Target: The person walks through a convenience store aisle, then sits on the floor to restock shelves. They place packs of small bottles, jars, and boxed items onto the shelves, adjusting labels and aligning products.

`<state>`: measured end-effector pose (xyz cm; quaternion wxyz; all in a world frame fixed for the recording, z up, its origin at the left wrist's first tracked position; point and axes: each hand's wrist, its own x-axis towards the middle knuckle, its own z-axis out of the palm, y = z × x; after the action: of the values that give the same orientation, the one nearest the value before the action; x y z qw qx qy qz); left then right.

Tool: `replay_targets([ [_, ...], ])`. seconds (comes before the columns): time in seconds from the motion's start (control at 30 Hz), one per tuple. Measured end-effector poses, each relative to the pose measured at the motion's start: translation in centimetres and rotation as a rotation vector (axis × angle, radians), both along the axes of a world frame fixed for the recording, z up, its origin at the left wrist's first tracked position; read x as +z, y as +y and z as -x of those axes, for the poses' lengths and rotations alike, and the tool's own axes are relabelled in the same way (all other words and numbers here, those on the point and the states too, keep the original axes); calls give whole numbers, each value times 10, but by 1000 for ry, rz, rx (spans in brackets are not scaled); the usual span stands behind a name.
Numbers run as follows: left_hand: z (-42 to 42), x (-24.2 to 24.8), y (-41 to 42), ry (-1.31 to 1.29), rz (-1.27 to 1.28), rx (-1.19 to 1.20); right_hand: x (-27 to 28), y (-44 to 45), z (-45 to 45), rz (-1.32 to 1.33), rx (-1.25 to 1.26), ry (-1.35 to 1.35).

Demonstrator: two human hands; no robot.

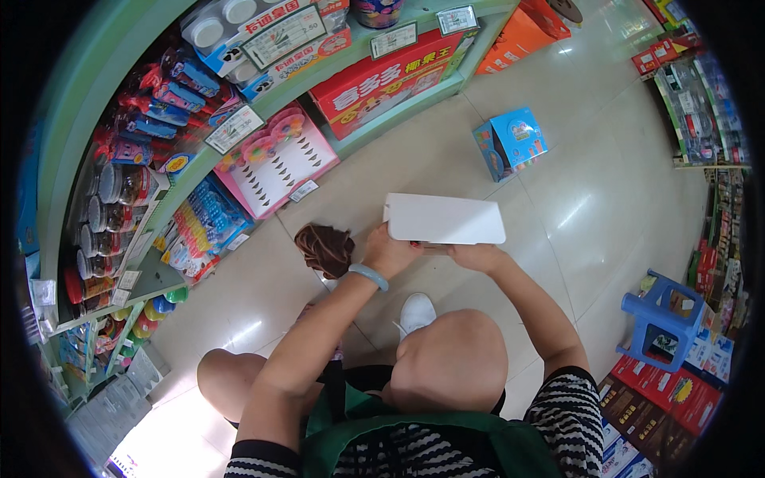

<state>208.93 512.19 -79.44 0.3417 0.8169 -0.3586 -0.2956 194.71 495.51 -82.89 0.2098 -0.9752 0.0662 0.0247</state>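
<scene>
A cardboard box with a plain white panel (445,220) facing up is held out in front of my knees, above the tiled floor. My left hand (388,254) grips its near left corner; a pale bangle circles that wrist. At the near right edge, my right hand (478,257) holds the same box, its fingers partly hidden underneath. The box's contents cannot be seen. To the left of my left hand, a crumpled brown cloth (326,250) lies on the floor. Farther off stands a blue display carton (519,140) with an opening in its side.
Green shelving (382,128) with sweets and jars curves along the left. A pink-edged display board (284,164) sits on its lowest shelf. On the right are a blue plastic stool (666,322) and red cartons (669,388). An orange bag (523,36) stands at the shelf's far end.
</scene>
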Motion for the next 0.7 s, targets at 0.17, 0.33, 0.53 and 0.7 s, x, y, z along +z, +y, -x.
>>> replay_targets([
  [0.17, -6, 15, -5, 166, 88, -53, -63, 0, 19, 167, -184, -111],
  [0.33, -26, 31, 19, 473, 56, -25, -9, -6, -17, 323, -79, -85],
  [0.53, -55, 91, 87, 538, 264, 75, 178, 33, -49, -80, 12, 162],
  [0.7, -70, 193, 175, 346, 417, 400, 285, 116, -108, -307, 214, -23],
])
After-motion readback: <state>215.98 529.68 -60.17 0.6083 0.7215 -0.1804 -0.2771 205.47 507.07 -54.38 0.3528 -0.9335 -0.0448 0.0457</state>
